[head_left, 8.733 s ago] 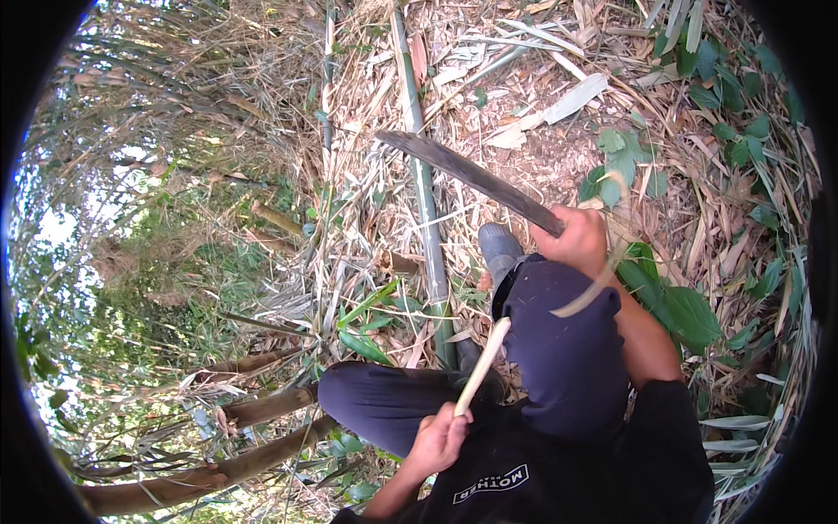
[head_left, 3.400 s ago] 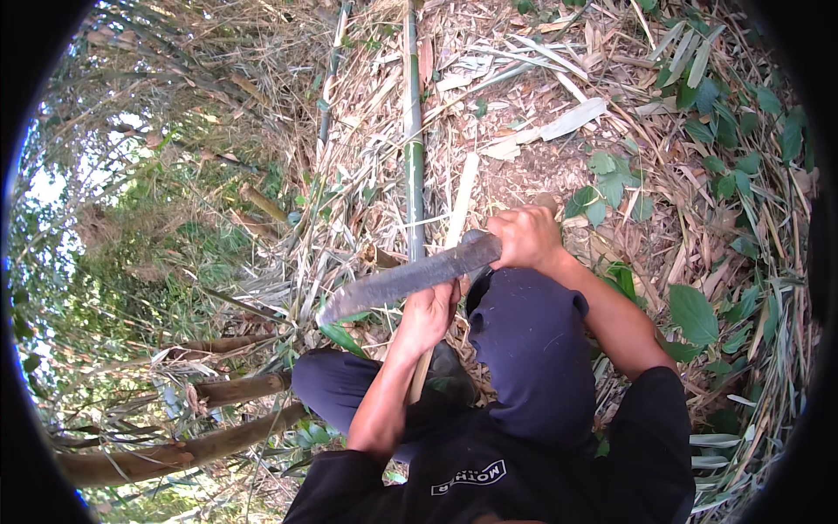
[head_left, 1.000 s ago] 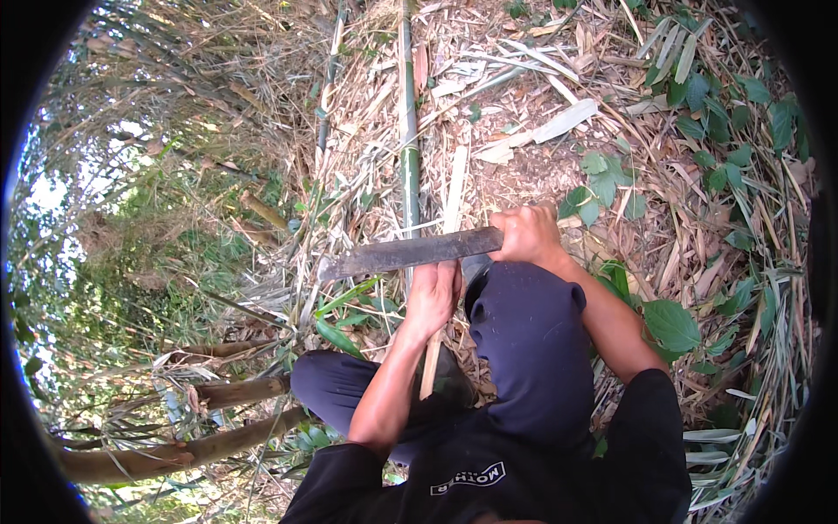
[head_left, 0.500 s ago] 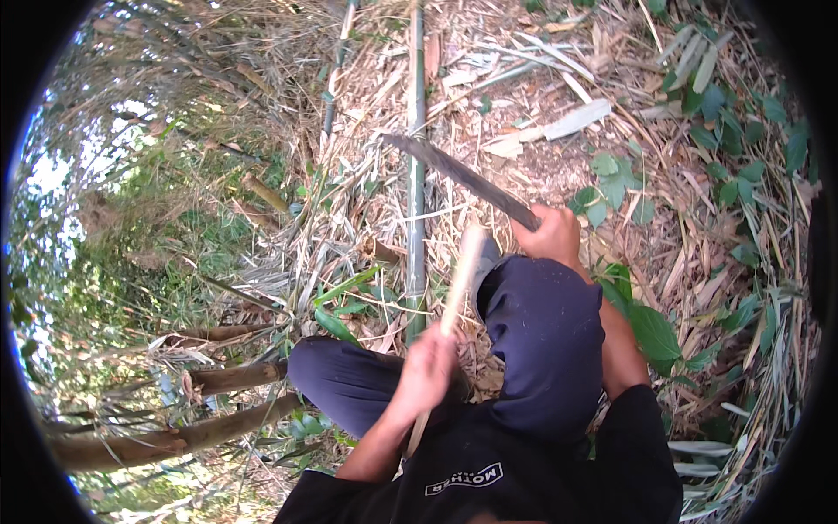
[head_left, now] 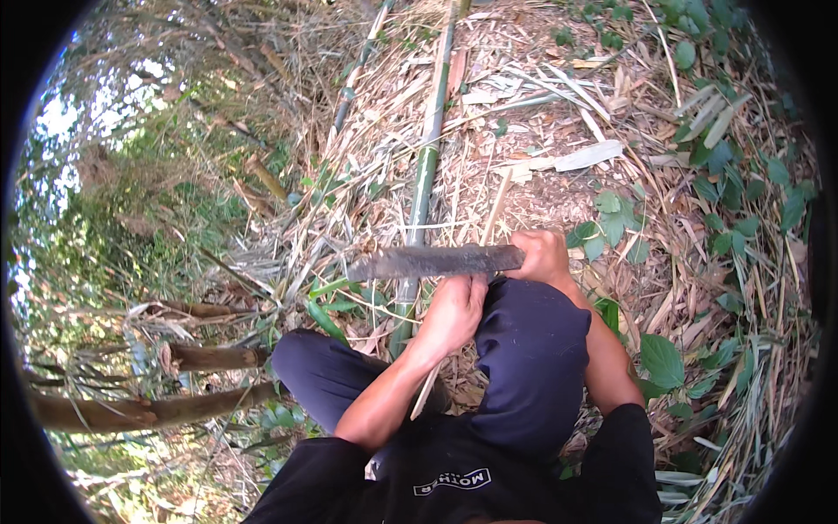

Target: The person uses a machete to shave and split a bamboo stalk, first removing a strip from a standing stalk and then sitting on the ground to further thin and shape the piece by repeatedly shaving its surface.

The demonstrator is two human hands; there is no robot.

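My right hand (head_left: 541,255) is closed around the handle end of a machete (head_left: 432,262), which has a broad, dark, worn blade. The blade points left, lying nearly level in front of my knees. Just under it, my left hand (head_left: 456,313) is closed on a thin pale bamboo strip (head_left: 497,205). One end of the strip sticks out beyond the blade, and the other slants back toward my lap. The blade crosses over the strip next to my left fingers; whether its edge touches is hidden. Part of the fingers is covered by the blade.
A long green bamboo pole (head_left: 428,175) runs away from between my knees. Cut brown stems (head_left: 148,414) jut in at the left. Dry leaves and shavings litter the ground, with a flat pale sheath piece (head_left: 589,155) ahead. Green leafy plants (head_left: 661,361) grow at the right.
The machete has come nearer and turned from a slant to almost level across the strip. My left hand has moved forward and right with the bamboo strip. The whole view has shifted slightly.
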